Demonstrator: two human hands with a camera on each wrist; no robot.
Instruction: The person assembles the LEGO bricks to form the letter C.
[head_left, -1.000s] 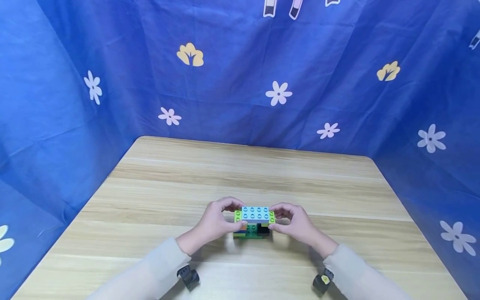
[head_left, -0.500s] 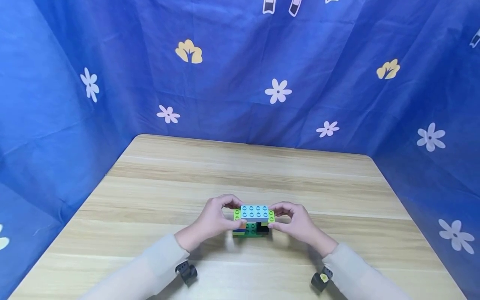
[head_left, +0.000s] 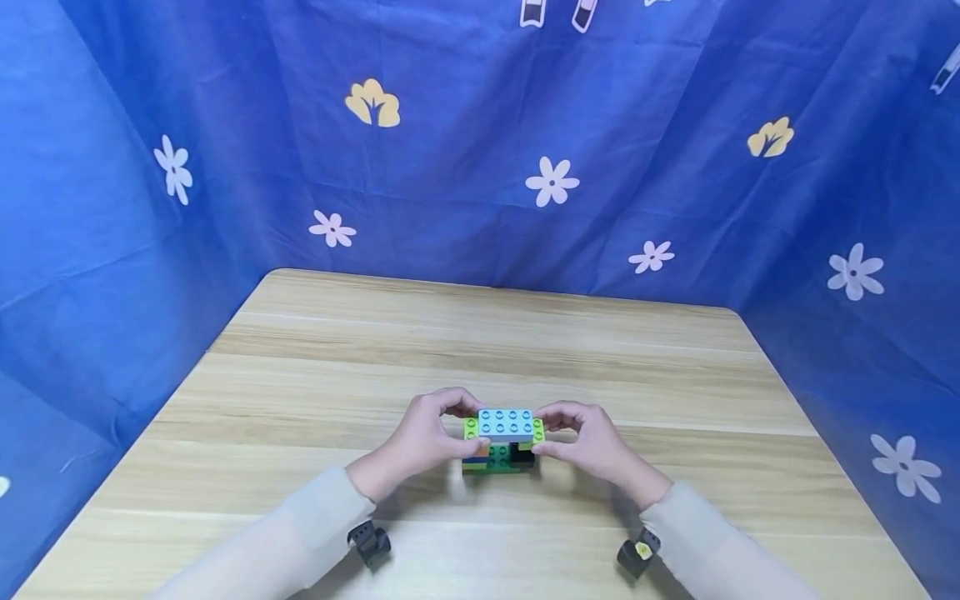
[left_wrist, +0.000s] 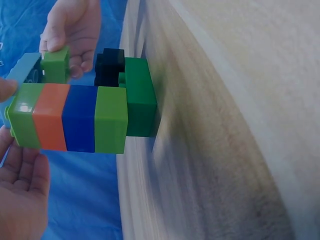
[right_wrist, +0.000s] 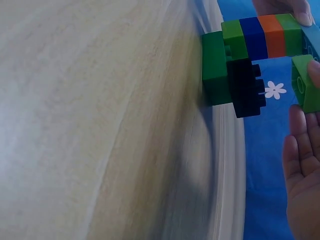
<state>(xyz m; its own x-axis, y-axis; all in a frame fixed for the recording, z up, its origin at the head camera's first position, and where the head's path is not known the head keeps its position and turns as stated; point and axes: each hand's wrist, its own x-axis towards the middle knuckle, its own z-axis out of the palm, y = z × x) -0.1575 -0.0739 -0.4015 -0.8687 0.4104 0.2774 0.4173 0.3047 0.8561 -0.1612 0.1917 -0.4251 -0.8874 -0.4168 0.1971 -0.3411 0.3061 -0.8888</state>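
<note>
A dark green brick (left_wrist: 141,97) sits on the table as a base. From one end rises a stack of light green (left_wrist: 111,120), blue (left_wrist: 79,117), orange (left_wrist: 50,117) and light green bricks. A light blue brick (head_left: 506,423) spans across the top. Under its right end hangs another light green brick (right_wrist: 306,82), apart from the black brick (right_wrist: 245,87) on the base below. My left hand (head_left: 423,437) pinches the stack's top light green brick between thumb and fingers. My right hand (head_left: 588,442) pinches the hanging light green brick the same way.
The wooden table (head_left: 480,342) stretches out behind and around the bricks. A blue cloth (head_left: 465,208) with flower prints hangs along its back and sides. Small black cameras (head_left: 370,543) are worn at both wrists.
The head view has shifted slightly. Both hands keep the same hold on the bricks, with no clear movement between them.
</note>
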